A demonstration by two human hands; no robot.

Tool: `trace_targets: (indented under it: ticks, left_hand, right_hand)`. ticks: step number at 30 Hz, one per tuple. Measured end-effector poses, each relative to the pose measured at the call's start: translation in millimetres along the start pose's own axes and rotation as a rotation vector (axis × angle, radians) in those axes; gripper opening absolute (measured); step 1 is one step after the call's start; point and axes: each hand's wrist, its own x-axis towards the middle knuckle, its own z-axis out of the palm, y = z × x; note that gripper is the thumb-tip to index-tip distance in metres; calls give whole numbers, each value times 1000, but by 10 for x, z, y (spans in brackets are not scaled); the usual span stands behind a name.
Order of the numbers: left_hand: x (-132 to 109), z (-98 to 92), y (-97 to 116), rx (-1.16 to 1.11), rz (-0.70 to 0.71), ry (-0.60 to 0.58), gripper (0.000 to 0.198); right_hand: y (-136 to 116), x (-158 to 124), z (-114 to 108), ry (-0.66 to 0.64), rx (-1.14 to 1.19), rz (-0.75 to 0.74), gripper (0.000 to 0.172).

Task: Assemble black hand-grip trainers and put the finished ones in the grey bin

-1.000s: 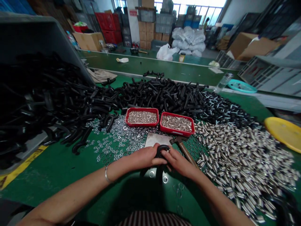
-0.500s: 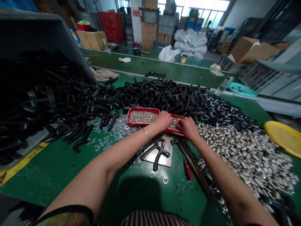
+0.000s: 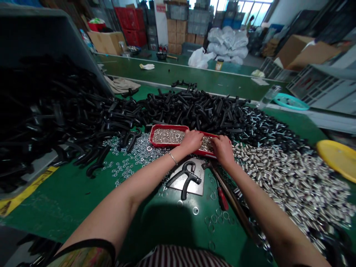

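My left hand (image 3: 192, 141) reaches to the junction of two red trays, its fingers bent over the right tray (image 3: 207, 153). Inside that tray, among small shiny metal parts (image 3: 206, 144), are the curled fingertips of my right hand (image 3: 223, 150). Whatever either hand pinches is too small or hidden to name. The left red tray (image 3: 155, 144) holds many tiny metal pieces and a ring (image 3: 177, 136). Nearer me, a black hand grip exerciser (image 3: 185, 178) lies on a square metal plate (image 3: 198, 188).
A hammer (image 3: 232, 198) and a red-handled screwdriver (image 3: 222, 198) lie beside the plate. Black handles (image 3: 191, 109) are heaped behind the trays, with metal sleeves (image 3: 286, 181) at right. Loose washers (image 3: 125, 168) spread leftward; a yellow lid (image 3: 338, 157) sits far right.
Both hands stay at the right tray, with only small finger shifts. The right hand's fingers have moved slightly within it. The view has tilted a little.
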Motion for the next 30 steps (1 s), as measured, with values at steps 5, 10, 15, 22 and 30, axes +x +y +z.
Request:
trace_targets:
  ticks: [5, 10, 15, 22, 30]
  left_hand:
    - [-84, -3, -40, -228, -29, 68, 15]
    - [-165, -93, 7, -543, -222, 309, 8]
    - [-535, -252, -27, -983, -304, 332, 7]
    - [-1407, -243, -394, -905, -390, 204, 18]
    - [-1589, -239, -124, -800, -359, 84, 12]
  right_hand:
    - [-175, -314, -176, 12, 467, -44, 25]
    - [-447, -653, -134, -217, 725, 78, 15]
    - [-531, -642, 27, -203, 663, 68, 19]
    - [-588, -592, 69, -215, 533, 77, 19]
    - [-708, -529, -67, -272, 48, -299, 19]
